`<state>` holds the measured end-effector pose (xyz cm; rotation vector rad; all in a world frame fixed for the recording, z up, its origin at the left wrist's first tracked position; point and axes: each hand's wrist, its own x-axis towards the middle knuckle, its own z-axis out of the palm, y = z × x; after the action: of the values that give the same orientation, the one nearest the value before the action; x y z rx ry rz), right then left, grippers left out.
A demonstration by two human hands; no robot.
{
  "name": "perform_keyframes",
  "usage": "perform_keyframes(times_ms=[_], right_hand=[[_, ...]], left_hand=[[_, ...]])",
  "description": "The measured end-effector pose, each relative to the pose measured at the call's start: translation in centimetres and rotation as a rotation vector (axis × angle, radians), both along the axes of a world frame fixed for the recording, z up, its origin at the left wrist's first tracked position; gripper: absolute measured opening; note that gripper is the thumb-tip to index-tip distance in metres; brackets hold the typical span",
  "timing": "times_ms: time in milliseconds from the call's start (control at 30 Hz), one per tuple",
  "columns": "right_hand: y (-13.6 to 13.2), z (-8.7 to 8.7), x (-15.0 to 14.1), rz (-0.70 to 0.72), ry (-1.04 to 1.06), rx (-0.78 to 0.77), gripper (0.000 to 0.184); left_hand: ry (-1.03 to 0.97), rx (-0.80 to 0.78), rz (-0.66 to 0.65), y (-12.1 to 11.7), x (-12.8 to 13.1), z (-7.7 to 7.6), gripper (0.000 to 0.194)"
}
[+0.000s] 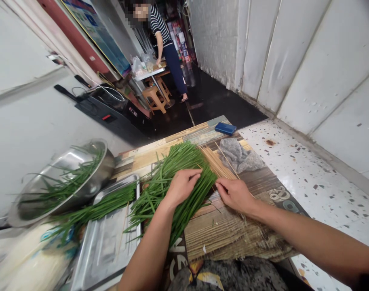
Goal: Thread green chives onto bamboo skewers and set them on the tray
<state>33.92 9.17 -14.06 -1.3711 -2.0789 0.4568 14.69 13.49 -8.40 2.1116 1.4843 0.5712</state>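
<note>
A large heap of long green garlic chives [184, 157] lies across the wood-patterned table before me. My left hand [182, 186] rests on the heap, its thumb and forefinger closed on some chives. Beside the heap's right edge, my right hand [235, 195] pinches what looks like a thin bamboo skewer at the chive ends; most of that stick is hidden among the leaves. Several bamboo skewers [217, 163] lie in a bundle just beyond my right hand. To the left, a metal tray [107, 238] bears a flat row of chives [114, 202].
A steel bowl [107, 161] with more chives stands at the left, near a plastic bag [35, 262]. A grey cloth [237, 155] and a blue box [225, 128] lie on the table's far right. Further off, a person [172, 52] bends over a small table [150, 74] near stools [154, 98].
</note>
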Motion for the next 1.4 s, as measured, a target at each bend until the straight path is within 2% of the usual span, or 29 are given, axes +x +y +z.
perform_keyframes(times_ms=[67, 133, 200, 300, 367, 533, 867, 967, 1133, 1400], right_hand=[[-0.1, 0.1, 0.0, -0.012, -0.025, -0.002, 0.029], [-0.2, 0.2, 0.1, -0.034, -0.088, -0.008, 0.029], [-0.3, 0.5, 0.1, -0.061, -0.183, -0.026, 0.027], [-0.5, 1.0, 0.2, -0.092, -0.309, -0.069, 0.024], [-0.5, 1.3, 0.2, -0.109, -0.36, -0.09, 0.021], [-0.4, 1.5, 0.1, -0.11, -0.4, -0.113, 0.02], [-0.4, 1.7, -0.1, -0.114, -0.39, -0.147, 0.022], [-0.4, 1.7, -0.1, -0.111, -0.402, -0.137, 0.022], [-0.5, 1.7, 0.0, -0.121, -0.387, -0.122, 0.022], [-0.7, 1.5, 0.1, -0.106, -0.307, -0.06, 0.022]], left_hand=[[0.106, 0.058, -0.024, 0.0, -0.9, 0.9, 0.028], [0.201, 0.231, 0.114, 0.5, -2.0, 1.7, 0.027], [0.276, 0.314, 0.118, 1.1, -2.6, 2.0, 0.022], [0.362, 0.278, -0.07, 1.6, -2.3, 1.3, 0.015], [0.422, 0.26, -0.117, 1.6, -1.6, 0.4, 0.015], [0.559, 0.278, -0.033, 0.9, 0.0, -0.9, 0.017], [0.676, 0.257, 0.019, 0.7, 0.9, -1.3, 0.026], [0.707, 0.249, 0.021, 0.8, 1.0, -1.3, 0.023], [0.665, 0.258, 0.036, 0.5, 1.2, -0.8, 0.026], [0.273, 0.145, 0.177, 0.9, 0.9, -1.1, 0.023]])
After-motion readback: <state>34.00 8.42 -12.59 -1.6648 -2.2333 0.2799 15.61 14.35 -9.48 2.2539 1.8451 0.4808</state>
